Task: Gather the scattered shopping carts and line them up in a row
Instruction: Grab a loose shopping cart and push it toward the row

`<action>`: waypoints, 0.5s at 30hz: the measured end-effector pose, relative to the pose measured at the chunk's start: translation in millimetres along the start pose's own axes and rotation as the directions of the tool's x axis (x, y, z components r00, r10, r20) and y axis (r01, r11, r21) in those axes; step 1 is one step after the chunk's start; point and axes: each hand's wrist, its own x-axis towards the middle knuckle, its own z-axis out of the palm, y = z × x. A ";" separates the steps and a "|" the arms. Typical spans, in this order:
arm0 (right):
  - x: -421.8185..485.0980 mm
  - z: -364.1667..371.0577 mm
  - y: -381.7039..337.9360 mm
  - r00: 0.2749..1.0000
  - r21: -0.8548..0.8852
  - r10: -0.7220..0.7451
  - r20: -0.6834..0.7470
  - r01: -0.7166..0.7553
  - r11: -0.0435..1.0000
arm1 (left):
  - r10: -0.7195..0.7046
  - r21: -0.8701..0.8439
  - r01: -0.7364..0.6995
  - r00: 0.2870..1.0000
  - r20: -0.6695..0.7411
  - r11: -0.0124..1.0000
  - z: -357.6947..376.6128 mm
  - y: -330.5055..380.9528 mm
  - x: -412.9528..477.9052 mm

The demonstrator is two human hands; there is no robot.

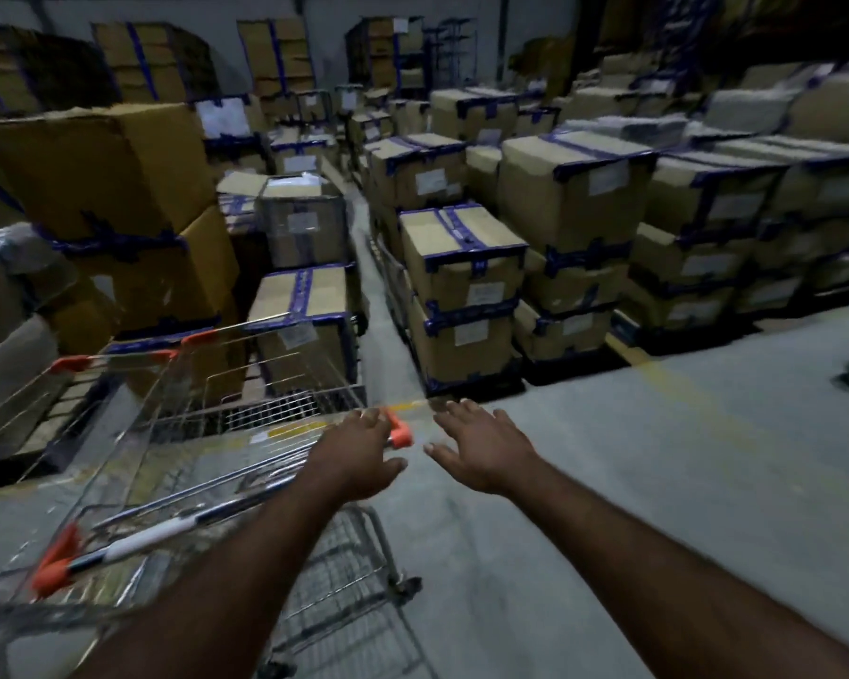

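1-sided contact: left hand [359, 455] laid on cart [192, 482] rim, grip unclear; right hand [484, 450] spread, empty. Boxes [461, 267] could be struck.

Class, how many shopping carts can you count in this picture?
2: the near cart directly ahead, left hand at its handle; a second cart beside it, leftward, partly cut off. Boxes may hide more.

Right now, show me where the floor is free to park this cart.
Bare concrete floor lies right of the shopping cart, bordered by the stacked cartons. The aisle between carton stacks is narrow; left of the cart is crowded.
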 end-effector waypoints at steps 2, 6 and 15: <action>-32.6 -10.3 34.0 0.996 0.017 0.090 -0.004 -0.090 0.996 | 0.090 0.038 -0.089 0.996 -0.014 0.995 -5.8 46.5 11.1; -114.1 -37.4 109.1 0.958 0.004 0.274 -0.080 -0.274 0.962 | 0.262 0.020 -0.261 0.964 -0.041 0.965 -22.1 159.0 27.3; -392.5 -117.9 242.8 0.609 0.009 0.740 -0.285 -0.771 0.637 | 0.804 0.114 -0.796 0.586 -0.104 0.595 -65.0 483.7 -1.4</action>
